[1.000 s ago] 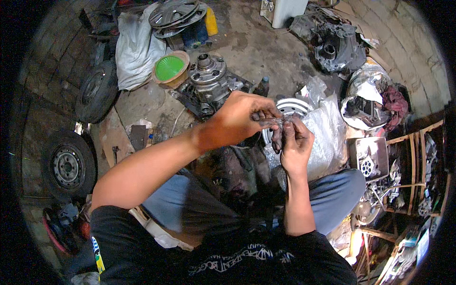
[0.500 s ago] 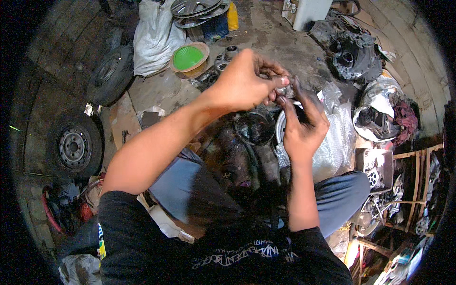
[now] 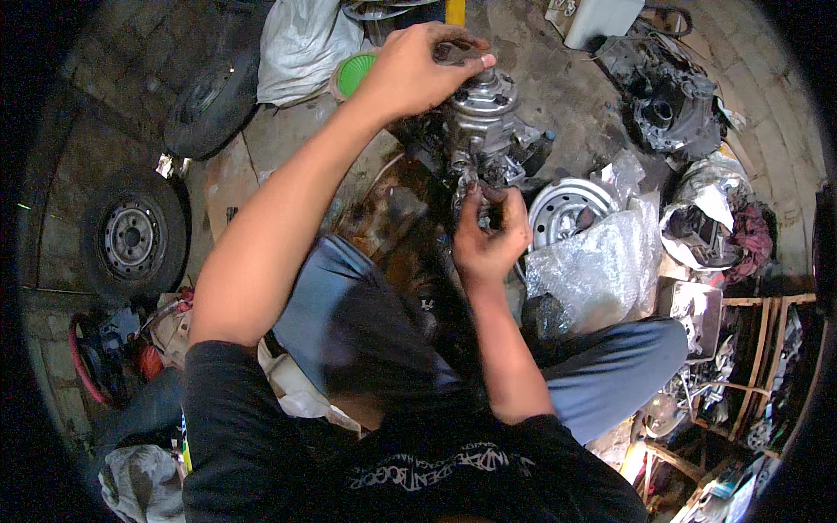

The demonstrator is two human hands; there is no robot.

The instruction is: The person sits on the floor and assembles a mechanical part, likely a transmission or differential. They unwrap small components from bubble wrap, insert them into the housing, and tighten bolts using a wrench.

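A silver cast-metal assembly [image 3: 484,126] with a round flanged top stands upright or slightly tilted in front of me. At its far upper end, my left hand [image 3: 427,65] is closed, thumb and fingers pinching the short stub there. My right hand [image 3: 495,231] is lower, near the assembly's close end. Its thumb and forefinger press together at a small shiny metal bit [image 3: 468,179]; how that bit joins the assembly I cannot tell. Dark grease covers the fingertips of both hands.
To the right, a white wheel rim [image 3: 558,209] lies partly under bubble wrap [image 3: 602,261]. A dark gearbox-like casting [image 3: 671,113] sits farther off. A wheel with tyre [image 3: 135,235], a white sack [image 3: 301,57] and a green bowl [image 3: 353,74] are on the left.
My hands, together over a small metal piece before, have come apart. The left moved up to the assembly's top, the right down and left. The silver assembly now shows clearly; the view has shifted.
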